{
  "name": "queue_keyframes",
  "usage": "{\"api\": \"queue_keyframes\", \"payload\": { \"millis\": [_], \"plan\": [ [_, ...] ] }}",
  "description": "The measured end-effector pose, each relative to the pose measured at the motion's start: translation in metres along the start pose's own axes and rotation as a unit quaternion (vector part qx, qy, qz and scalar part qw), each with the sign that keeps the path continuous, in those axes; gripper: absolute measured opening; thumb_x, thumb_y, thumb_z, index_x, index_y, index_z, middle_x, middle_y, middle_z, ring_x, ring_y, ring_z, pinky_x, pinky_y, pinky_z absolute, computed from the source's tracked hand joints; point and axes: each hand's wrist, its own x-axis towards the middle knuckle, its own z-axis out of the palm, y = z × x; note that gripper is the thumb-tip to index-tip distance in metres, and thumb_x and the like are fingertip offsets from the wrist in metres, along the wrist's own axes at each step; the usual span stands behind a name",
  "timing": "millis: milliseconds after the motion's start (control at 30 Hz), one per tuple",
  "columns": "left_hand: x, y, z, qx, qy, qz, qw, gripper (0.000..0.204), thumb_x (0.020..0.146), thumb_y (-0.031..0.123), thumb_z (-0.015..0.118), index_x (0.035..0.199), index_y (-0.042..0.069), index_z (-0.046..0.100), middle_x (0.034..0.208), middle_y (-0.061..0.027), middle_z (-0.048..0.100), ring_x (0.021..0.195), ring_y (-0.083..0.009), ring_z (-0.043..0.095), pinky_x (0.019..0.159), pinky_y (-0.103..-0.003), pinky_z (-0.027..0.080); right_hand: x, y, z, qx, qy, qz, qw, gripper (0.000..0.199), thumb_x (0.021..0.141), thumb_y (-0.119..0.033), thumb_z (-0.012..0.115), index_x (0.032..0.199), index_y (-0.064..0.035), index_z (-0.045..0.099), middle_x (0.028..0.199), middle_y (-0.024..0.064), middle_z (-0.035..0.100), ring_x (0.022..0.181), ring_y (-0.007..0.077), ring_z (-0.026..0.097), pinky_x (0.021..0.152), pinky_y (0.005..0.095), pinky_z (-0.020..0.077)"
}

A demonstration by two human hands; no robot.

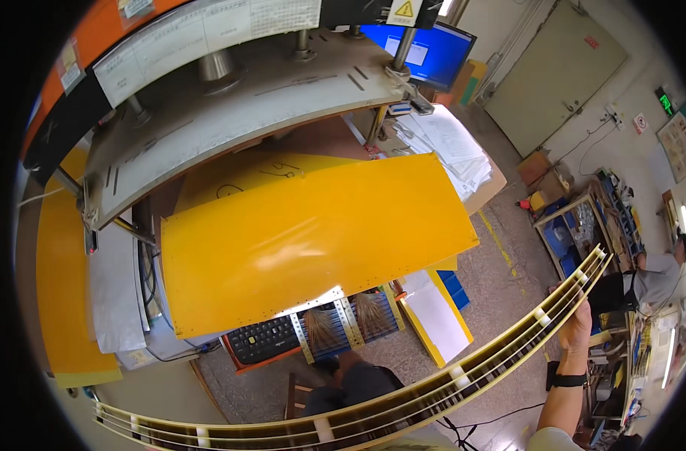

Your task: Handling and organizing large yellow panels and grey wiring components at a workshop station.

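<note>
A long, narrow frame strip (448, 379), pale yellow with white bands at intervals, is being carried: that is judged to be the step in hand. The right hand (578, 325) is closed around its far end, so this grip is clamped on the strip, with a dark watch (567, 380) just below it on the wrist. From the grip the strip runs down and to the left, well past the person's body, to its other end near the lower left edge. The left hand is not in view, so its state cannot be told.

Above and to the left of the grip, a large yellow sheet (313, 233) lies under a grey press bed (238, 120), well apart from the strip. A keyboard (264, 340) sits below the sheet.

The next move is judged to call for steady support along the strip's length, since it bows and only one end is seen held.
</note>
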Motion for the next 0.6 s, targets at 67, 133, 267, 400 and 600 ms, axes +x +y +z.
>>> {"api": "queue_keyframes", "payload": {
  "millis": [67, 133, 267, 400, 600],
  "plan": [
    [-0.002, 0.014, -0.010, -0.033, -0.011, -0.020, 0.999, 0.066, 0.105, 0.046, 0.048, 0.150, -0.002, 0.041, 0.154, -0.0206, 0.044, 0.140, -0.0370, 0.044, 0.120, -0.051, 0.031, 0.003, 0.005, 0.000, 0.017, 0.006, -0.005, 1.000, 0.056, 0.095, -0.042, 0.069, 0.131, -0.0006, 0.058, 0.118, 0.0128, 0.067, 0.108, 0.0256, 0.066, 0.095, 0.0386, 0.0533],
    [-0.005, 0.016, -0.007, -0.042, -0.006, -0.011, 0.999, 0.066, 0.105, 0.045, 0.049, 0.151, -0.002, 0.041, 0.155, -0.0197, 0.044, 0.140, -0.0349, 0.044, 0.121, -0.051, 0.030, 0.005, 0.003, -0.014, 0.020, 0.000, -0.013, 1.000, 0.055, 0.095, -0.037, 0.068, 0.132, 0.0015, 0.057, 0.118, 0.0131, 0.067, 0.108, 0.0252, 0.065, 0.093, 0.0367, 0.0538],
    [0.022, -0.026, -0.024, -0.115, -0.080, 0.000, 0.990, 0.045, 0.098, 0.018, 0.042, 0.133, -0.006, 0.055, 0.121, -0.0233, 0.067, 0.114, -0.0332, 0.065, 0.106, -0.043, 0.048, 0.007, -0.011, -0.051, 0.105, -0.085, -0.021, 0.991, 0.057, 0.104, -0.028, 0.057, 0.149, 0.0023, 0.042, 0.146, 0.0172, 0.054, 0.136, 0.0288, 0.052, 0.116, 0.0406, 0.0415],
    [0.028, -0.009, -0.010, -0.114, -0.079, 0.054, 0.989, 0.042, 0.102, 0.020, 0.044, 0.132, -0.007, 0.056, 0.121, -0.0223, 0.067, 0.112, -0.0344, 0.065, 0.106, -0.045, 0.048, 0.037, 0.000, -0.050, 0.136, -0.132, -0.082, 0.978, 0.051, 0.110, -0.022, 0.040, 0.154, 0.0021, 0.034, 0.153, 0.0187, 0.045, 0.144, 0.0281, 0.042, 0.126, 0.0441, 0.0243],
    [0.074, -0.001, 0.039, -0.227, -0.129, 0.004, 0.965, 0.051, 0.106, 0.028, 0.038, 0.148, -0.002, 0.045, 0.142, -0.0232, 0.056, 0.132, -0.0320, 0.054, 0.112, -0.047, 0.044, 0.091, -0.020, 0.002, 0.075, -0.130, -0.047, 0.988, 0.065, 0.098, -0.027, 0.064, 0.150, 0.0027, 0.040, 0.148, 0.0143, 0.052, 0.139, 0.0264, 0.048, 0.119, 0.0408, 0.0336]
  ]
}}
